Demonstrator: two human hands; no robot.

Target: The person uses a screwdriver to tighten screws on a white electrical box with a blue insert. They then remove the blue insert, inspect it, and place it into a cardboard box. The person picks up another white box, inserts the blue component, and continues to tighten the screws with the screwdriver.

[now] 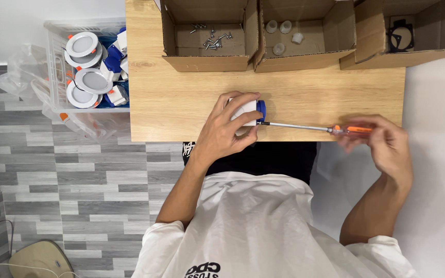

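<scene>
Landmark = table [181, 103]. Three open boxes sit in a row along its far edge: left box [207, 56] holds loose screws [211, 38], middle box [305, 56] holds small caps [284, 33], right box [413, 51] holds a flat ring part [400, 36]. Near the front edge, mid-table, lies a small lamp unit [247, 114] under the left hand [222, 131]. A screwdriver [310, 127] lies to its right, tip at the unit, handle in the right hand [382, 141] past the table's right corner. Off the table's left side: a bin [52, 36] of lamp units.

One head camera looks straight down, close above the wooden table [181, 103].
</scene>
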